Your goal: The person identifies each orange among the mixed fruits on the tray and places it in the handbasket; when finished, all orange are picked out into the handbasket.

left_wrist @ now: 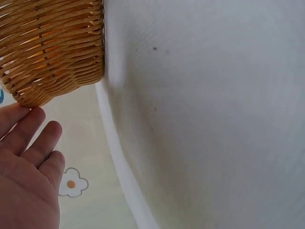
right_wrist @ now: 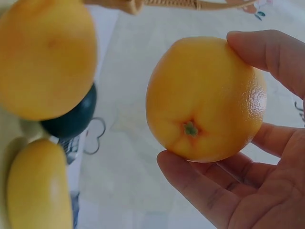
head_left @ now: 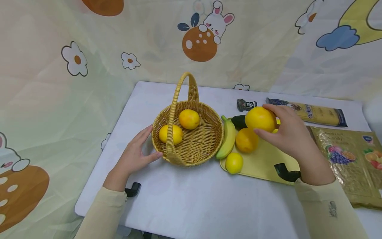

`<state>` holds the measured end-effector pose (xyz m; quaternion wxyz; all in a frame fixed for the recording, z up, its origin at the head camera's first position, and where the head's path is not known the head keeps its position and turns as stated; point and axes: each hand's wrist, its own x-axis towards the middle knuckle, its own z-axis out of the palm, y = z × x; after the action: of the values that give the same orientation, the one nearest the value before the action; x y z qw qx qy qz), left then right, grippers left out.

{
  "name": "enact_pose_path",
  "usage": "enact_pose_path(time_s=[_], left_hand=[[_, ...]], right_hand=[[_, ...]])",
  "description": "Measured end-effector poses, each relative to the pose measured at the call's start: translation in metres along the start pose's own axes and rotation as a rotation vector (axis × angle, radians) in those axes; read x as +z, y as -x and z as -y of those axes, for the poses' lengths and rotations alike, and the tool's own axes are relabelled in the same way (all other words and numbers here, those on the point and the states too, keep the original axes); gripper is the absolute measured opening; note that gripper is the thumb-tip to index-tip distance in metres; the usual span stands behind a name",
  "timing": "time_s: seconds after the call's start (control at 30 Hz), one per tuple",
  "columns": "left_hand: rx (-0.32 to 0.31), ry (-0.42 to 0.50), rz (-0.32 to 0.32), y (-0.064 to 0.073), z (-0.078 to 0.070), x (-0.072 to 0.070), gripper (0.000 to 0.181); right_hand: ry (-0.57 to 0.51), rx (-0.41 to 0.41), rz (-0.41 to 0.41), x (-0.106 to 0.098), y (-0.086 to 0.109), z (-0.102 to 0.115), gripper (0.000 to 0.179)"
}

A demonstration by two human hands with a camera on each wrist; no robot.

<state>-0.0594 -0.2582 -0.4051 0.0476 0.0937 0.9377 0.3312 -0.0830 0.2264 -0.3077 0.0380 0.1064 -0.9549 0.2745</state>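
Observation:
My right hand (head_left: 287, 134) holds an orange (right_wrist: 205, 100) between thumb and fingers. In the head view the orange is lifted above the fruit on a yellow board (head_left: 268, 162). In the right wrist view its green stem end shows. My left hand (head_left: 132, 154) touches the rim of a wicker basket (head_left: 206, 141) with its fingertips, fingers fairly straight and thumb near the front rim. An orange fruit (head_left: 189, 119) and a yellow fruit (head_left: 176, 134) lie inside, the latter partly behind the handle. On or beside the board lie a banana (head_left: 227, 137), another orange (head_left: 247, 140), a lemon (head_left: 234, 163) and a dark green vegetable (head_left: 238, 121), partly hidden.
A small black packet (head_left: 246, 105) lies behind the board. To the right are a long tan packet (head_left: 322, 114) and a large gold candy bag (head_left: 343, 166). The white table (head_left: 194, 199) meets a printed cloth backdrop (head_left: 155, 39) at the back and left.

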Motion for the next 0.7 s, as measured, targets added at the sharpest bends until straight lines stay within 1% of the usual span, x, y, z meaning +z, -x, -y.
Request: enact_pose_path(time_s=[0.17,0.27,0.37,0.5,0.7], left_hand=[[-0.009,-0.011,0.000,0.000,-0.002,0.000,0.113],[-0.012,-0.010,-0.004,0.000,-0.001,0.000,0.112],[0.002,-0.009,-0.006,0.000,0.000,0.001,0.111],[0.023,-0.013,-0.002,0.000,0.001,0.001,0.111],[0.024,-0.015,0.000,0.000,0.000,-0.001,0.112]], right_hand=[[-0.032,-0.021,0.031,0.001,-0.015,0.017,0.077],[-0.049,-0.042,0.066,0.004,-0.025,0.029,0.077],[-0.052,-0.047,0.111,0.008,-0.035,0.042,0.077],[-0.048,-0.073,0.167,0.017,-0.049,0.057,0.077],[-0.041,-0.143,0.258,0.034,-0.067,0.078,0.075]])
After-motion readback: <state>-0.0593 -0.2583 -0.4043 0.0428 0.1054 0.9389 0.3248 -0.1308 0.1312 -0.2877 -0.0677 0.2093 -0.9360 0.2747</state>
